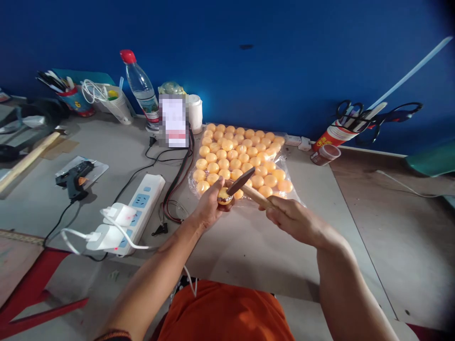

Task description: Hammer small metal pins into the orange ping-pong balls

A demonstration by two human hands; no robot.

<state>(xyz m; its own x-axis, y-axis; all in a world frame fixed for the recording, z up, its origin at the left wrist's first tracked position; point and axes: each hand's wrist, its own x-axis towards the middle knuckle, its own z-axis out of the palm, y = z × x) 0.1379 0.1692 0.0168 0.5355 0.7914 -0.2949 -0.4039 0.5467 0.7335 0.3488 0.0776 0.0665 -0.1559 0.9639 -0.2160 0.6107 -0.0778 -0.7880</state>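
In my left hand [210,204] is a small round yellow object [223,195] with a dark band around its side, held between the thumb and fingers. My right hand [289,217] is wrapped around the wooden handle of a hammer [258,195]. The hammer's dark, elongated head slants over the yellow object; I cannot tell whether they touch. Just beyond both hands lie several rows of orange balls [235,163] in clear plastic.
A white power strip [151,189] with plugs and a black glue gun [75,180] lie left. A water bottle [142,92], a lit phone [173,121] and a white bottle [195,113] stand at the back. A red cup of tools [332,136] leans at the right.
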